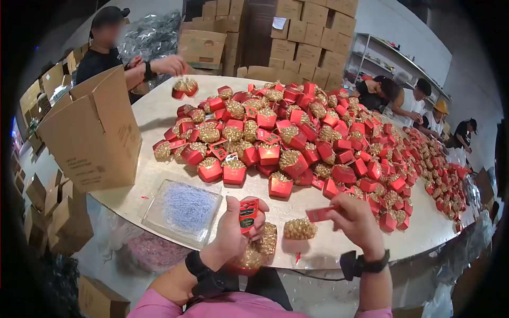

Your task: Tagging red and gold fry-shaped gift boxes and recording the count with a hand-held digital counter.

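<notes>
My left hand [229, 233] is closed around a red printed tag [247, 214], at the near edge of the table. Just below that hand are gold beaded ornaments [268, 239] with red showing under them, partly hidden by the fingers. My right hand [356, 220] pinches another red tag [319, 214] by its right end, above the tabletop. Beside this tag is a gold beaded ornament [300, 229]; whether a string joins them I cannot tell. A clear tray [150, 210] full of thin pale-lilac strings sits left of my left hand.
A large heap of red-and-gold ornaments [297, 143] covers the table's [159, 127] middle and right. An open carton [98, 138] stands at the left edge. A co-worker's hand [168, 65] holds ornaments at the far left. Several people work at the far right; stacked cartons [313, 37] stand behind.
</notes>
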A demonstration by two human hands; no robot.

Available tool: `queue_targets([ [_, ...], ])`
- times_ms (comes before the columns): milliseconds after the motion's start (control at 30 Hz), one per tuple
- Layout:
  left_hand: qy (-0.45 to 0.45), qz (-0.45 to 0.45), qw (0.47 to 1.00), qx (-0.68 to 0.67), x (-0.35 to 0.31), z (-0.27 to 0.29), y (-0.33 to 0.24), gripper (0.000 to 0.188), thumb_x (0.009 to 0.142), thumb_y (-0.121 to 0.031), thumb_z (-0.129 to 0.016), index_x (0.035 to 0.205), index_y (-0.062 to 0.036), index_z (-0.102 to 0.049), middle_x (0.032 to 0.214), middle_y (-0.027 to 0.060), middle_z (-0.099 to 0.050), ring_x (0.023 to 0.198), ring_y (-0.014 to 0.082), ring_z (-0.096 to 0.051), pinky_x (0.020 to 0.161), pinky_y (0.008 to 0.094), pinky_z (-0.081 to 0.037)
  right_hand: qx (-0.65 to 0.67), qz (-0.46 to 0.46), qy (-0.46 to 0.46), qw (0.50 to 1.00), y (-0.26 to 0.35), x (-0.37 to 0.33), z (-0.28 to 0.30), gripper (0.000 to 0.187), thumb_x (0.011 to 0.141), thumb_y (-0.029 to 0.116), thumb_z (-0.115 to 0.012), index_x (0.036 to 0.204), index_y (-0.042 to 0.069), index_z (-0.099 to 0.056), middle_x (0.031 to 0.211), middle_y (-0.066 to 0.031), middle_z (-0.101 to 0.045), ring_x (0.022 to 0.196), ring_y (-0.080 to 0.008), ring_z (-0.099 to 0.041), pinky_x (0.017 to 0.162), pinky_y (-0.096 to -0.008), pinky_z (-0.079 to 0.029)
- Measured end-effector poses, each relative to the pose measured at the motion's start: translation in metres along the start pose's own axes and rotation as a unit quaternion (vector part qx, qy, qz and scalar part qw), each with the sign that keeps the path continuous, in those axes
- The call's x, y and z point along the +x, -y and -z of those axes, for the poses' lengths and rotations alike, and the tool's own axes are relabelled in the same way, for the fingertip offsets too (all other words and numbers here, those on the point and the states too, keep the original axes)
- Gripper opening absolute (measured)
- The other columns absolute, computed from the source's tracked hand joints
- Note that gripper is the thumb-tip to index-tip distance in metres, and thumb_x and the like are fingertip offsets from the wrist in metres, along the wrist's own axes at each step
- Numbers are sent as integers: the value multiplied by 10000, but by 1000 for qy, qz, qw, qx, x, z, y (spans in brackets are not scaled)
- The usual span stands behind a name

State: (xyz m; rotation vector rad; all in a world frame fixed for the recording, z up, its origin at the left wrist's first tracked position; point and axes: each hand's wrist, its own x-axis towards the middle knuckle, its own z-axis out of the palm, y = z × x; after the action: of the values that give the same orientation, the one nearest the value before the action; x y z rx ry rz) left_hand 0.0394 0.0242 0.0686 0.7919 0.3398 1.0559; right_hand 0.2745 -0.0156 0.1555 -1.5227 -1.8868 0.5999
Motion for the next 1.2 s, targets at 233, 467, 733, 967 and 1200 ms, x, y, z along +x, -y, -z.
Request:
queue_targets([
  [233, 58, -4, 998, 22, 2, -15, 2, 650, 809, -628, -291, 953, -17, -461, 630, -7, -415, 507, 49, -383, 477, 188, -333, -110, 277, 157, 942, 58, -5, 8, 195, 723, -6, -555, 905, 64, -560, 713, -98, -526, 664, -274, -553, 559, -328, -438],
  [467, 6, -5, 989, 151, -10, -27, 3, 681, 833, -604, -258, 1184, -36, -393, 1012, 80, -538, 850, 141, -561, 754, 267, -457, -113, 307, 112, 938, 60, 23, -44, 212, 719, 17, -518, 922, 31, -459, 771, -131, -485, 693, -317, -547, 570, -383, -446],
  [733, 81, 73, 983, 147, -13, -27, -7, 292, 803, -92, -502, 1085, -56, -433, 868, 50, -520, 760, 126, -523, 667, 268, -443, -140, 300, 83, 940, 55, 28, -54, 166, 704, 22, -540, 821, 20, -422, 789, -132, -450, 679, -324, -519, 543, -390, -440],
  [967, 67, 94, 985, 124, -9, -11, 1, 228, 822, -66, -492, 1040, -23, -441, 766, 30, -502, 714, 108, -493, 640, 245, -426, 29, 224, 51, 973, 28, 28, -41, 135, 754, 102, -602, 826, 24, -518, 771, -103, -507, 690, -231, -538, 578, -304, -435],
  [1200, 67, 45, 997, 15, -10, -11, -3, 194, 848, -64, -445, 1026, 10, -423, 738, 64, -505, 773, 206, -546, 767, 349, -435, -226, -46, -192, 954, -115, 8, 36, 292, 741, 182, -580, 971, 5, -550, 960, -156, -562, 911, -309, -531, 772, -383, -419],
])
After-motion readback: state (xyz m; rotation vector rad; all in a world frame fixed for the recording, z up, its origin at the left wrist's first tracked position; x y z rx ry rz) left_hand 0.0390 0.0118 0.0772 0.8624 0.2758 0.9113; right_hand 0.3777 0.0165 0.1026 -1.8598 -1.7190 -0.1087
